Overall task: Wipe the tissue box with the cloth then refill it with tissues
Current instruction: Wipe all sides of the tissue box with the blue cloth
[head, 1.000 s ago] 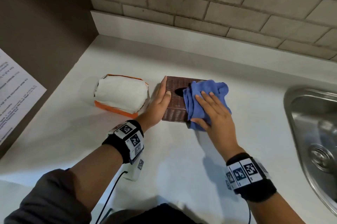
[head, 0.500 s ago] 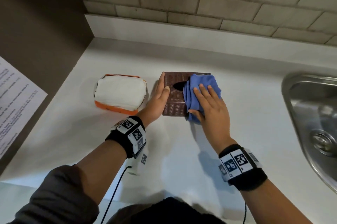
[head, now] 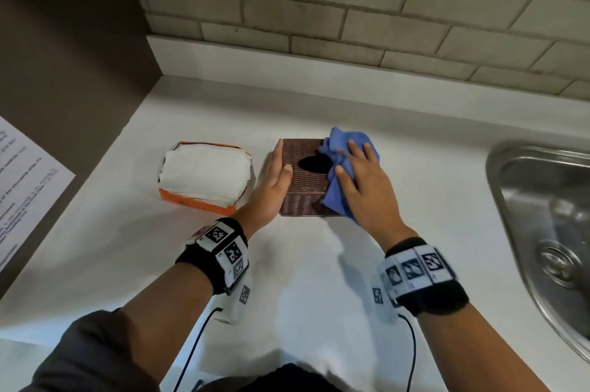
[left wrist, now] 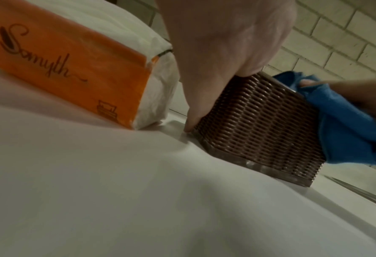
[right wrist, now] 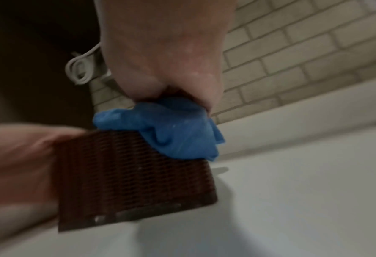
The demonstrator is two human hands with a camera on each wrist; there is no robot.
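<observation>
A brown woven tissue box (head: 303, 180) stands on the white counter, its oval opening showing on top. My left hand (head: 275, 179) braces its left side with straight fingers, thumb lying on the top edge (left wrist: 222, 43). My right hand (head: 360, 174) presses a bunched blue cloth (head: 346, 144) onto the box's right top. The thumb is tucked into the folds, and cloth hangs down the right front corner (right wrist: 171, 132). An orange pack of white tissues (head: 204, 179) lies just left of the box (left wrist: 259, 125).
A steel sink (head: 542, 232) sits at the right edge of the counter (head: 303, 280). A printed paper (head: 22, 187) hangs on the dark wall at the left. A brick backsplash (head: 351, 24) runs behind.
My right hand has slid the cloth toward the far right of the box top, uncovering more of the oval opening. The left hand has stayed on the box's side.
</observation>
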